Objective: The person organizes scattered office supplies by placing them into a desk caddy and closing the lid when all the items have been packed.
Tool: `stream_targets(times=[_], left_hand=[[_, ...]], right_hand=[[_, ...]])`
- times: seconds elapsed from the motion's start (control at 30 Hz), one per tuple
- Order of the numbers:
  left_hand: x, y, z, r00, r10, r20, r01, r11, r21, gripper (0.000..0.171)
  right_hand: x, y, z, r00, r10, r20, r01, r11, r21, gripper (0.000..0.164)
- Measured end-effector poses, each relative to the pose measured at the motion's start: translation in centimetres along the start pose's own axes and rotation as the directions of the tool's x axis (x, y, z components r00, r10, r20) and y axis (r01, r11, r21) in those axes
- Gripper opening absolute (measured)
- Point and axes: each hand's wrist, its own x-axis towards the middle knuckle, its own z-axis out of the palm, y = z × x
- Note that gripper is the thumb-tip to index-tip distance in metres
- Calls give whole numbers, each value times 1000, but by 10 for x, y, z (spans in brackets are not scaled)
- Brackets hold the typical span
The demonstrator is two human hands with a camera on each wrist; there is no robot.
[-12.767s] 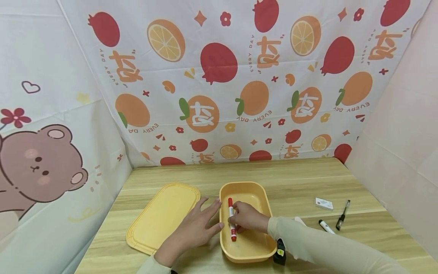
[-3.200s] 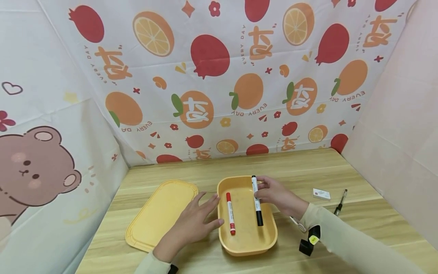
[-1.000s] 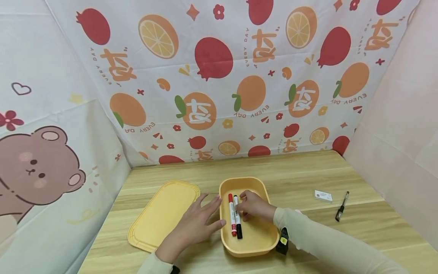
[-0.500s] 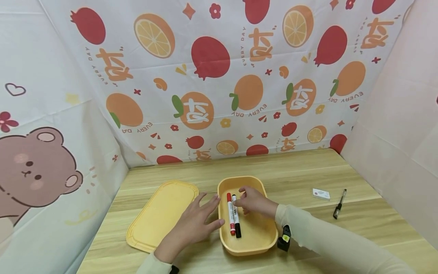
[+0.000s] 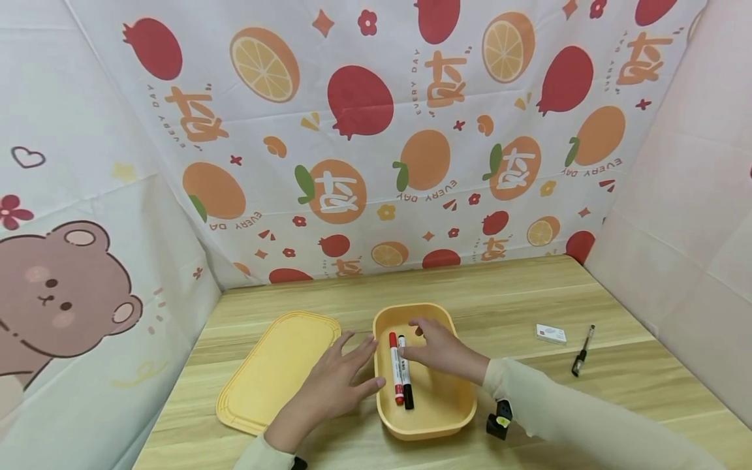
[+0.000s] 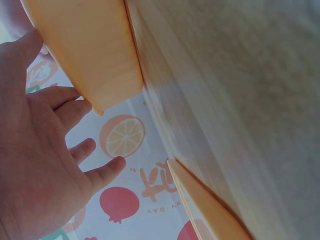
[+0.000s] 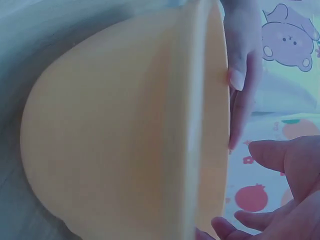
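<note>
In the head view a yellow plastic box [image 5: 425, 432] stands on the table. A red marker [image 5: 395, 369] and a black-capped marker [image 5: 407, 378] lie side by side in its left half. My left hand [image 5: 331, 384] touches the box's left rim with thumb and fingertips, its fingers spread; the left wrist view shows this hand [image 6: 45, 145] against the box's side wall. Over the box, my right hand [image 5: 443, 351] is spread with nothing in it, its thumb near the black-capped marker. The right wrist view shows this hand [image 7: 290, 195] beside the rim, the markers hidden.
A flat yellow lid [image 5: 279, 372] lies left of the box. To the right are a small white box [image 5: 551, 333] and a black pen [image 5: 583, 352]. The right sleeve [image 5: 576, 405] covers part of the table. Printed cloth [image 5: 376, 156] hangs behind.
The red marker, then the black-capped marker, have been laid in the box. My right hand has let go of the latter, spread its fingers and drawn slightly right. My left hand stays put.
</note>
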Motion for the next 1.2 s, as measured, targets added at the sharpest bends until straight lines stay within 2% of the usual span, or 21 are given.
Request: stream_targets(times=[0.13, 0.27, 0.43, 0.53, 0.8, 0.9, 1.1, 1.2], left_hand=[[0, 1, -1, 1000, 5, -3, -5, 1000, -1, 71], [-1, 1, -1, 1000, 1, -2, -1, 1000, -3, 71], [0, 2, -1, 1000, -3, 0, 3, 1000, -3, 72], [0, 2, -1, 1000, -1, 2, 1, 1000, -2, 72], [1, 1, -1, 1000, -11, -6, 11, 1000, -2, 73], [1, 1, -1, 1000, -11, -8, 11, 1000, 1, 73], [0, 0, -1, 1000, -3, -14, 3, 1000, 4, 73], [0, 1, -1, 1000, -1, -17, 1, 1000, 4, 72]], right_hand=[[-6, -3, -5, 998, -27, -48, 25, 998, -52, 72], [-11, -1, -8, 993, -66, -96, 51, 988, -148, 69], [-17, 6, -9, 977, -152, -149, 100, 946, -310, 62], [-21, 9, -10, 967, -185, -174, 109, 921, -374, 61], [-32, 17, -16, 947, -246, -208, 125, 876, -466, 64], [-35, 24, -19, 944, -252, -212, 124, 868, -481, 67], [-39, 40, -29, 948, -206, -241, 77, 886, -457, 71], [-43, 46, -38, 937, -220, -271, 76, 885, -459, 68]])
